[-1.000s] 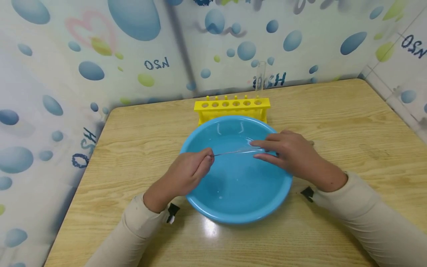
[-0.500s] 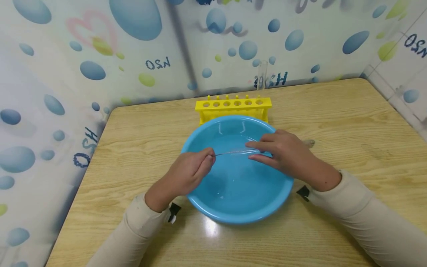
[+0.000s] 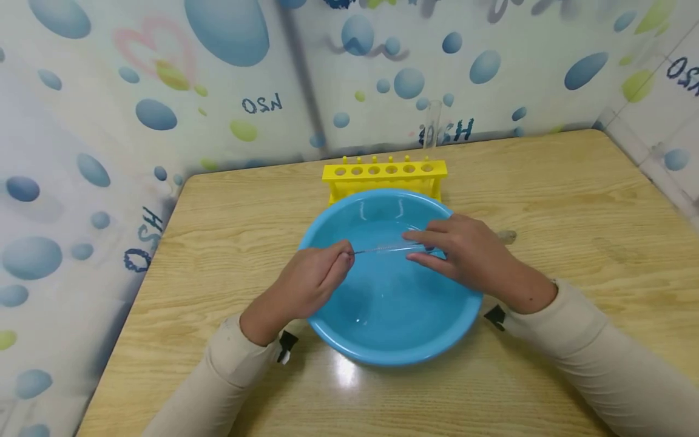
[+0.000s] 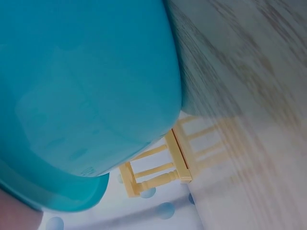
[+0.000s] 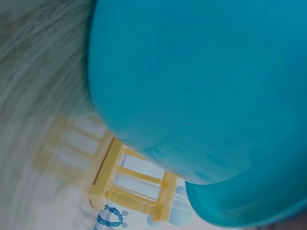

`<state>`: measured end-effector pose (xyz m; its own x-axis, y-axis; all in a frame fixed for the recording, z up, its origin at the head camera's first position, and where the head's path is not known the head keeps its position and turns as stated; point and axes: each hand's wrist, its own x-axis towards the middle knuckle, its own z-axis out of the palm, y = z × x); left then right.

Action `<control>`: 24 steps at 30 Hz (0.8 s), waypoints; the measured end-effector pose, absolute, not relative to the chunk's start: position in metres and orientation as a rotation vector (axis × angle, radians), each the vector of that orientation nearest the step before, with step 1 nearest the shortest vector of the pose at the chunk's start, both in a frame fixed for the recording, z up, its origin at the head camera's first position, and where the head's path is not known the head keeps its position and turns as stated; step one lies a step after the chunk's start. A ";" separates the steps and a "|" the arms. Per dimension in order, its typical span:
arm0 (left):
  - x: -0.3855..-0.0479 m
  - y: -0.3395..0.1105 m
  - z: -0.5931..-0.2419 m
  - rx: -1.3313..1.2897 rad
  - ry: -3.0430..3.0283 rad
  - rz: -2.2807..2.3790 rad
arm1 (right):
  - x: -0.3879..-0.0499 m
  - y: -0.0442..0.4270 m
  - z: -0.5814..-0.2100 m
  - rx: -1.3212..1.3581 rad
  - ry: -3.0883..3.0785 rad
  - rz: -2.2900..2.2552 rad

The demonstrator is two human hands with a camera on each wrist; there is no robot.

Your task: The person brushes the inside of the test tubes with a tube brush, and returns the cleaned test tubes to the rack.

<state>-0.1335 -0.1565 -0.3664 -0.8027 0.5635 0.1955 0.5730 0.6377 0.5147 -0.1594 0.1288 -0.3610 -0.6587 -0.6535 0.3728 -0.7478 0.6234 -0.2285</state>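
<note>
Tube (image 3: pixel 406 247) over basin (image 3: pixel 390 357), pinched in my right hand (image 3: pixel 468 250); brush (image 3: pixel 367 250) partly inside, gripped in my left hand (image 3: pixel 312 279). Yellow rack (image 3: pixel 384 173) stands just behind basin on surface (image 3: pixel 246 212).

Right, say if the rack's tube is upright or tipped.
Upright: the tube rises straight above the right end of the yellow rack.

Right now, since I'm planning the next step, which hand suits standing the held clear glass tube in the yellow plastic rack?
Probably the right hand: it holds the clear glass tube, while the left hand is occupied gripping the thin metal wire.
</note>
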 end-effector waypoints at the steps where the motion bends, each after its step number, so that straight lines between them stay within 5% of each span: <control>1: -0.133 -0.156 -0.367 -0.969 -2.824 -0.901 | -0.159 0.129 -0.362 1.142 -2.584 0.544; 14: -0.132 -0.155 -0.367 -0.775 -2.673 -0.798 | -0.159 0.128 -0.371 1.037 -2.604 0.540; 24: -0.135 -0.158 -0.365 -0.872 -2.451 -0.462 | -0.158 0.128 -0.369 0.950 -2.649 0.500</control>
<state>-0.1355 -0.1579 -0.3645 -0.6731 0.4914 0.5527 0.6588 0.7380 0.1462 -0.1584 0.1278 -0.3694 -0.7438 -0.5548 0.3729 -0.6526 0.7235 -0.2251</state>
